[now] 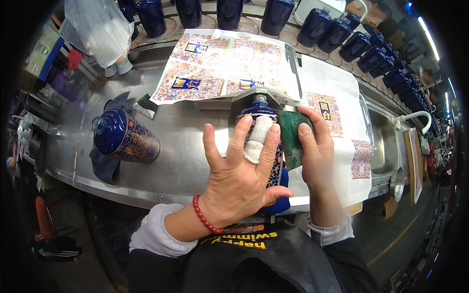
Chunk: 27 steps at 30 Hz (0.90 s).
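Already patterned, glossy blue bottle (pixel 275 169); my left hand (pixel 237 178) splayed atop it, right hand (pixel 317 158) pinching flat green pad (pixel 291 138); plain dark-blue bottles (pixel 229 12) beyond it.

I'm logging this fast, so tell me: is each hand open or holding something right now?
Left hand: open, spread across the patterned blue bottle.
Right hand: closed, holding the flat green scraper.

Viewing remotely, I cannot see much of the patterned bottle (pixel 260 112) under the left hand (pixel 239 180), nor the right edge of the green flat piece (pixel 291 141) behind the right hand (pixel 318 156). I log the upper blue bottles (pixel 229 13) as cut off by the top edge, the far-right bottles (pixel 413 97) too small to count.
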Each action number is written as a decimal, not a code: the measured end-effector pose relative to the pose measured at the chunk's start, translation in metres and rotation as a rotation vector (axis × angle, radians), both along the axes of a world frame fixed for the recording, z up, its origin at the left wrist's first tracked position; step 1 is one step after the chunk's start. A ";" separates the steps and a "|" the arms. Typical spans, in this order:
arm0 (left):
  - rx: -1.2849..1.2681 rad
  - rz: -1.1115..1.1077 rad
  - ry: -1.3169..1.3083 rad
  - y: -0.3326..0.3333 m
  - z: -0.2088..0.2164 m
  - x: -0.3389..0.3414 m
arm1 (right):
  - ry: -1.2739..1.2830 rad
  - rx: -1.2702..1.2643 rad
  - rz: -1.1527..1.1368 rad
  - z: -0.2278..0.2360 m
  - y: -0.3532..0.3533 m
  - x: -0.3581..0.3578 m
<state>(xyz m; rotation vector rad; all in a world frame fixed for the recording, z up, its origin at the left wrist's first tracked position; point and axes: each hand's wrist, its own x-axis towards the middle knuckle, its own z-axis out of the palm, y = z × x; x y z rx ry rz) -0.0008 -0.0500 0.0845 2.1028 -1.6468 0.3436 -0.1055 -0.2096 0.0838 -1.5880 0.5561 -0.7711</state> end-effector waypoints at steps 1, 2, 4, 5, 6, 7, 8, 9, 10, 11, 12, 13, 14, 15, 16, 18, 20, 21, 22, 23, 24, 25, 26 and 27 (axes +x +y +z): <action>-0.014 -0.011 0.030 0.001 -0.001 0.001 | 0.018 -0.005 -0.001 0.000 0.000 -0.001; -0.067 0.004 0.081 0.003 -0.003 0.003 | 0.037 -0.006 -0.006 0.001 0.000 -0.002; -0.166 0.035 0.171 0.007 -0.008 0.009 | 0.068 -0.073 -0.026 0.002 -0.001 -0.005; -0.190 0.051 0.262 0.008 -0.010 0.014 | 0.081 -0.136 -0.043 0.003 -0.001 -0.006; -0.127 0.042 0.304 0.009 -0.013 0.017 | 0.097 -0.201 -0.060 0.004 -0.002 -0.007; -0.100 0.025 0.382 0.010 -0.017 0.020 | 0.112 -0.411 -0.039 0.005 -0.002 -0.007; -0.101 0.026 0.342 0.009 -0.020 0.022 | 0.125 -0.624 -0.015 0.005 -0.003 -0.006; -0.126 0.018 0.325 0.008 -0.023 0.023 | 0.145 -0.831 0.004 0.004 -0.004 -0.005; -0.152 0.001 0.311 0.008 -0.024 0.024 | 0.195 -0.928 0.030 0.004 -0.002 -0.005; -0.147 0.011 0.274 0.008 -0.026 0.024 | 0.212 -0.984 0.051 0.004 -0.002 -0.004; -0.144 0.012 0.237 0.008 -0.026 0.025 | 0.247 -1.029 0.064 0.003 0.001 -0.003; -0.141 0.012 0.201 0.008 -0.027 0.026 | 0.282 -1.072 0.076 0.003 0.003 -0.003; -0.132 0.013 0.167 0.008 -0.026 0.027 | 0.278 -1.105 0.073 0.003 0.004 -0.002; -0.124 0.013 0.132 0.008 -0.026 0.029 | 0.296 -1.081 0.082 0.003 0.007 -0.002; -0.123 0.013 0.107 0.008 -0.025 0.031 | 0.304 -1.068 0.097 0.003 0.007 -0.002; -0.128 0.005 0.056 0.007 -0.024 0.034 | 0.331 -1.135 0.080 0.004 0.008 -0.002; -0.140 -0.005 0.053 0.007 -0.023 0.037 | 0.330 -1.183 0.100 0.006 0.006 -0.002; -0.146 -0.013 0.069 0.007 -0.023 0.037 | 0.334 -1.195 0.103 0.008 0.004 -0.002; -0.153 -0.020 0.084 0.007 -0.023 0.038 | 0.306 -1.168 0.083 0.009 0.003 -0.001; -0.171 -0.038 0.091 0.007 -0.023 0.039 | 0.269 -1.135 0.059 0.010 0.000 -0.001; -0.187 -0.056 0.098 0.007 -0.023 0.039 | 0.254 -1.102 0.046 0.012 -0.003 -0.001; -0.208 -0.074 0.115 0.007 -0.022 0.040 | 0.216 -1.046 0.056 0.013 -0.005 0.000; -0.212 -0.092 0.063 0.005 -0.023 0.040 | 0.200 -0.991 0.077 0.015 -0.008 0.000; -0.226 -0.088 0.108 0.005 -0.023 0.042 | 0.184 -0.936 0.097 0.016 -0.010 0.000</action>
